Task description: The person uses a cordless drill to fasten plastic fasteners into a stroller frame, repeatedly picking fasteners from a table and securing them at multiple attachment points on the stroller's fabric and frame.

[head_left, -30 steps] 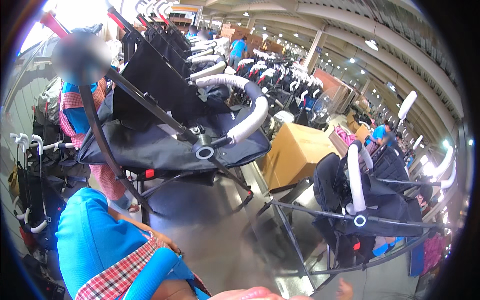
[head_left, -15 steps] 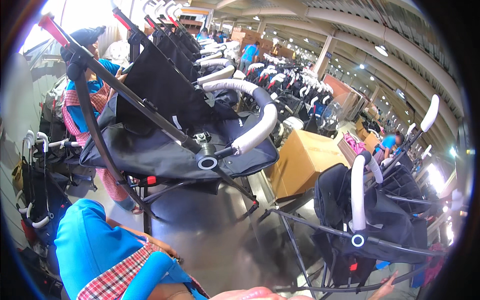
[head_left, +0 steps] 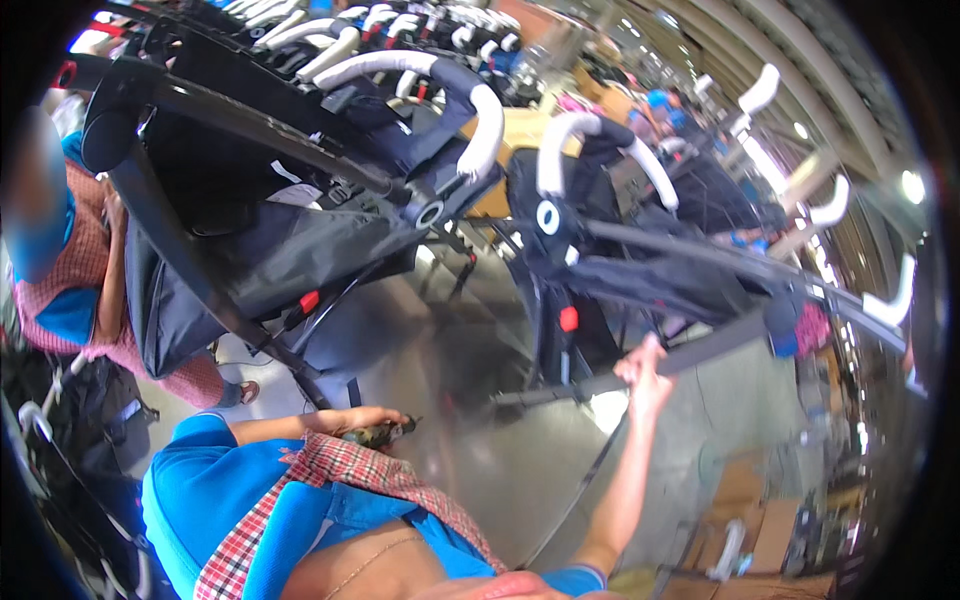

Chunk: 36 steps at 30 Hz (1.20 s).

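The left forearm (head_left: 268, 428) is bent across the front, with the left hand (head_left: 372, 417) closed in a grip. The right arm (head_left: 622, 495) reaches forward, the right hand (head_left: 647, 382) having its fingers partly bent.

Factory: rows of strollers (head_left: 290, 245), cardboard cartons (head_left: 775, 537)

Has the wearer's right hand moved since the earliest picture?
Yes: up, judged against the lower dark bar of the stroller on the right. The right hand, previously below the bar, now overlaps it in the view.
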Available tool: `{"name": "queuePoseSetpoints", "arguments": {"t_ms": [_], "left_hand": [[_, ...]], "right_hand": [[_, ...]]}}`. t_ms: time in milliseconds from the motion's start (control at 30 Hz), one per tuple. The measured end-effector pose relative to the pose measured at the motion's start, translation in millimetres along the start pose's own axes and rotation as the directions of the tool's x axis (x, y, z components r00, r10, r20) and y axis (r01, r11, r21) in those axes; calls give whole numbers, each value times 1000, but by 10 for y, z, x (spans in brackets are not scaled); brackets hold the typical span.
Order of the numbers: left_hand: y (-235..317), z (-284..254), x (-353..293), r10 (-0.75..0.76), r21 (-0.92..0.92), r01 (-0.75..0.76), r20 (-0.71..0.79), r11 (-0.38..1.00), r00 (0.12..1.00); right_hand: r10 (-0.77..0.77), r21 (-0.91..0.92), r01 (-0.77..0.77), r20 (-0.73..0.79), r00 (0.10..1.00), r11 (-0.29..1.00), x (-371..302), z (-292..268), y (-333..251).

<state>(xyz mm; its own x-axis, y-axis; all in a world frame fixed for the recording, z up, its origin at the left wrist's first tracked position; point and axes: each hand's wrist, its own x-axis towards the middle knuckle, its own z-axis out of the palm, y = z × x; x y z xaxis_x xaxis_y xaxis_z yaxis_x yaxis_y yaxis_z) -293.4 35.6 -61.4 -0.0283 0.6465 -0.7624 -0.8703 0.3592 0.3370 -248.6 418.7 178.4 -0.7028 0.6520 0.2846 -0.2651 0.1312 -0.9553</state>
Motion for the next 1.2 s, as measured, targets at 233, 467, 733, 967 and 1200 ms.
{"name": "queuePoseSetpoints", "arguments": {"t_ms": [233, 467, 733, 967, 1200], "left_hand": [[-121, 31, -640, 229, 248, -229, 29, 941, 973], [-132, -354, -863, 242, 270, -239, 22, 933, 970], [251, -514, -804, 399, 334, -369, -22, 867, 917], [1169, -194, -323, 777, 553, -717, 184, 424, 602], [1258, 726, -741, 597, 737, -472, 116, 484, 794]], "right_hand": [[-201, -51, 199, -29, 979, 979, -1368, 1342, -226], [-286, -401, 313, 127, 950, 861, -1803, 2330, -392], [-223, -456, 357, 322, 920, 815, -2210, 2183, -667], [-835, -775, 406, -270, 479, 484, -2710, 505, -1199], [88, -28, -108, -390, 917, 994, -2555, -1698, 11]]}}
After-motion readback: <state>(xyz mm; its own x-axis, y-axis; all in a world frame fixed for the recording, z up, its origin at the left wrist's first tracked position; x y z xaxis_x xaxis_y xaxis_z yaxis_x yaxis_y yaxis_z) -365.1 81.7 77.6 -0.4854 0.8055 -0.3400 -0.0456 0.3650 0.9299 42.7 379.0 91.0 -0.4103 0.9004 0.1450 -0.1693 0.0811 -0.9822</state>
